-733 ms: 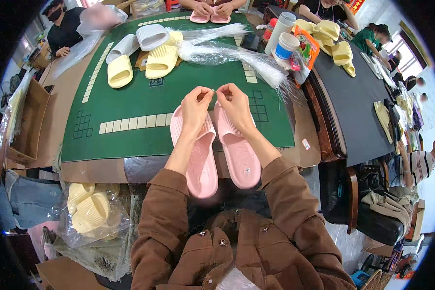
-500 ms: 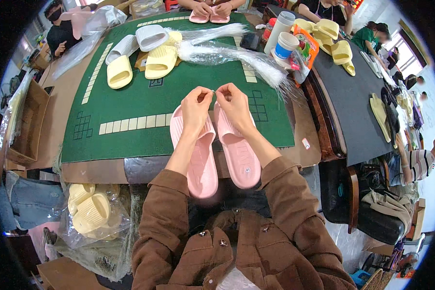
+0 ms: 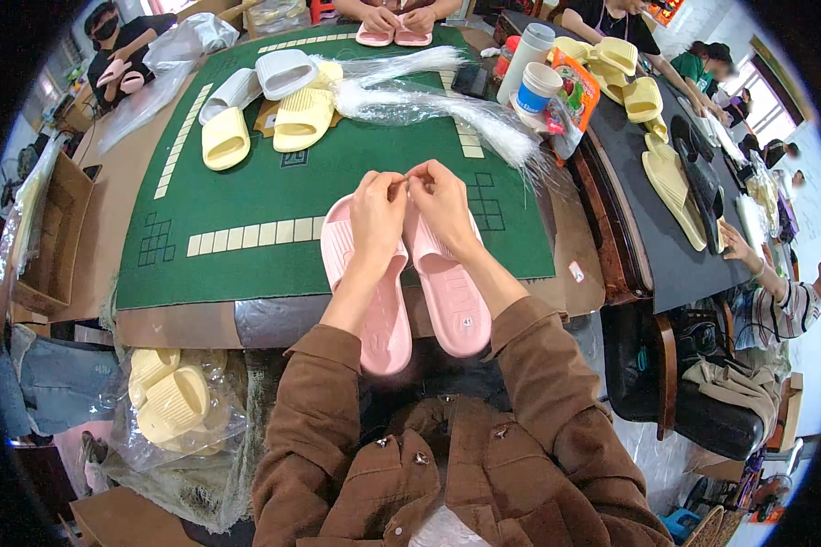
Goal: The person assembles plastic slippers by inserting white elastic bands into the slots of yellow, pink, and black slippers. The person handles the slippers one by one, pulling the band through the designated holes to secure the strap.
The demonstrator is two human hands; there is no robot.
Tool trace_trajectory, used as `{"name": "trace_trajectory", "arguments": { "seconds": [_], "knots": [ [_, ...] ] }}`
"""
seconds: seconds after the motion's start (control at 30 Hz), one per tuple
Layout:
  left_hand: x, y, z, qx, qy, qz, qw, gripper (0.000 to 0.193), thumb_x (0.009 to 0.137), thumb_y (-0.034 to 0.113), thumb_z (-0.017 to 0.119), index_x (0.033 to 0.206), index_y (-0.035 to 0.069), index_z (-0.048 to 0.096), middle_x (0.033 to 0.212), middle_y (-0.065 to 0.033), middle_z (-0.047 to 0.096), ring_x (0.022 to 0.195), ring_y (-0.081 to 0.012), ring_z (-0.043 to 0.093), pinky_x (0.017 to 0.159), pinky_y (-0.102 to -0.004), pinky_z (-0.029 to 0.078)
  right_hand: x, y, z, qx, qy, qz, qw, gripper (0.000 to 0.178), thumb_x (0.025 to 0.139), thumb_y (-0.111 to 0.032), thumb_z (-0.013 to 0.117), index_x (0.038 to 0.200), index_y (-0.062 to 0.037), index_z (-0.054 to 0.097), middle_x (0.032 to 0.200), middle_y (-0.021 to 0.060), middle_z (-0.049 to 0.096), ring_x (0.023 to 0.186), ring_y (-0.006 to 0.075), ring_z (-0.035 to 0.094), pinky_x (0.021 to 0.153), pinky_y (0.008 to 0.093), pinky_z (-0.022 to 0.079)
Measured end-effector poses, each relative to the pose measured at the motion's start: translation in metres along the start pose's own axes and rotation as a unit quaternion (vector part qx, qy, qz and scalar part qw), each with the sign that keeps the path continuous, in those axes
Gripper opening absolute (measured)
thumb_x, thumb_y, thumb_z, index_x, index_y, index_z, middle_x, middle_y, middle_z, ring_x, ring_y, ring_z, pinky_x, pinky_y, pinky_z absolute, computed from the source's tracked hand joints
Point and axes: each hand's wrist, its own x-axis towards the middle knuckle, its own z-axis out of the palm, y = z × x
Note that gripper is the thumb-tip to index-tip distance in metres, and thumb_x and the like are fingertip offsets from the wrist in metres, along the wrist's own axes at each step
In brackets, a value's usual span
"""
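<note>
A pair of pink slide slippers (image 3: 385, 333) lies side by side at the near edge of the table, toes away from me and heels past the edge. My left hand (image 3: 377, 223) rests over the left slipper's strap, fingertips pinched together. Over the right slipper's strap, my right hand (image 3: 441, 210) pinches too, its fingertips almost meeting the left ones between the toes. What the fingertips hold is too small to make out. Beyond my hands lies a bundle of thin clear plastic strands (image 3: 493, 128) in a clear bag.
Yellow slippers (image 3: 303, 118) and grey slippers (image 3: 285, 75) lie on the green mat (image 3: 246, 196). A bottle (image 3: 525, 59) and a white-blue tub (image 3: 537, 87) stand back right. Bagged yellow slippers (image 3: 178, 401) sit lower left. Co-workers handle slippers around the tables; one hand (image 3: 741, 246) is at the right table.
My left hand has turned and shifted slightly right; both hands still pinch at the toes. A co-worker at far left has lowered pink slippers. At right, a yellow and a black slipper lie differently.
</note>
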Motion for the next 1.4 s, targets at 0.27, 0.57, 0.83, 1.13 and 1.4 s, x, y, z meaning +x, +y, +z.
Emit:
{"name": "trace_trajectory", "arguments": {
  "seconds": [0.27, 0.57, 0.83, 1.13, 1.4],
  "knots": [
    [0.002, 0.009, 0.002, 0.143, 0.007, 0.107, 0.984, 0.006, 0.082, 0.001, 0.059, 0.082, -0.003, 0.063, 0.082, -0.0154, 0.058, 0.081, -0.0345, 0.059, 0.071, -0.0438, 0.047, -0.001, -0.004, -0.002, -0.011, -0.01, 0.0, 1.0, 0.009, 0.085, -0.005, 0.06, 0.087, 0.0033, 0.061, 0.078, 0.0161, 0.065, 0.069, 0.0256, 0.064, 0.065, 0.0356, 0.051],
    [-0.002, 0.007, 0.0, 0.127, 0.019, 0.085, 0.988, 0.007, 0.084, 0.002, 0.058, 0.081, 0.0, 0.063, 0.083, -0.0148, 0.058, 0.083, -0.035, 0.058, 0.073, -0.0443, 0.047, -0.001, -0.009, 0.001, 0.066, -0.016, 0.059, 0.996, 0.011, 0.088, -0.006, 0.06, 0.092, 0.0044, 0.059, 0.078, 0.0148, 0.066, 0.066, 0.0208, 0.067, 0.059, 0.0332, 0.051],
    [-0.002, 0.009, 0.004, 0.155, 0.019, 0.077, 0.985, 0.007, 0.084, 0.003, 0.057, 0.08, 0.0, 0.063, 0.084, -0.0147, 0.059, 0.083, -0.0348, 0.058, 0.072, -0.0446, 0.047, 0.0, -0.001, -0.003, 0.038, -0.053, 0.061, 0.996, 0.015, 0.091, -0.009, 0.058, 0.094, 0.0056, 0.058, 0.078, 0.0139, 0.067, 0.068, 0.0186, 0.066, 0.061, 0.0316, 0.052],
    [-0.005, 0.009, 0.002, 0.15, 0.019, 0.081, 0.985, 0.01, 0.086, 0.005, 0.056, 0.083, -0.001, 0.064, 0.085, -0.0154, 0.06, 0.083, -0.0347, 0.058, 0.073, -0.044, 0.047, 0.0, -0.008, -0.006, 0.044, -0.057, 0.096, 0.993, 0.017, 0.091, -0.011, 0.059, 0.097, 0.0051, 0.061, 0.084, 0.0127, 0.068, 0.076, 0.0149, 0.066, 0.067, 0.0284, 0.053],
    [-0.019, 0.072, -0.034, 0.118, -0.098, 0.144, 0.978, 0.044, 0.085, 0.012, 0.063, 0.126, -0.001, 0.054, 0.117, -0.0202, 0.057, 0.108, -0.0359, 0.055, 0.093, -0.0437, 0.044, 0.021, 0.022, -0.013, 0.024, -0.023, 0.021, 0.999, 0.018, 0.086, -0.012, 0.063, 0.097, 0.0022, 0.063, 0.09, 0.0137, 0.066, 0.08, 0.0219, 0.064, 0.069, 0.0336, 0.054]
  ]
}}
